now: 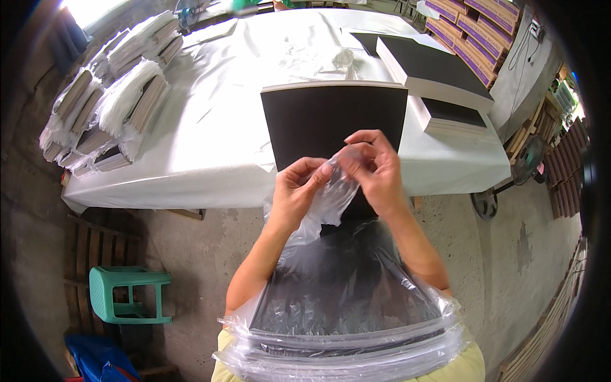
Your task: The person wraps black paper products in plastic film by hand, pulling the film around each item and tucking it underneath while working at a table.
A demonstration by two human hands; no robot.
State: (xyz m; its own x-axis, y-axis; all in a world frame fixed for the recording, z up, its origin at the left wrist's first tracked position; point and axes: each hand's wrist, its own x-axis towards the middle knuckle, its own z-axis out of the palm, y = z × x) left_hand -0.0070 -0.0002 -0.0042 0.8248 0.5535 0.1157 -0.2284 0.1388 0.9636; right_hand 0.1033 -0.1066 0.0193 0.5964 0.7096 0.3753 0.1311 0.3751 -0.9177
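Between my hands hangs a crumpled clear plastic bag (338, 194). My left hand (298, 190) pinches its upper edge between thumb and fingers. Close beside it, my right hand (377, 170) is closed on the film too, its fingertips slightly blurred. Behind both hands a black board stack (331, 114) with pale edges leans upright at the table's front edge; the hands and plastic hide its lower part. Across my lap lies a pile of black boards in clear plastic (350, 293), its wrapping bunched at the near edge.
Bundles wrapped in plastic (133, 102) are piled on the left of the white-covered table (210, 146). More black boards (439, 67) lie at its right, with brown cartons (474, 32) beyond. A green stool (130, 293) stands at lower left, a fan (529, 156) at right.
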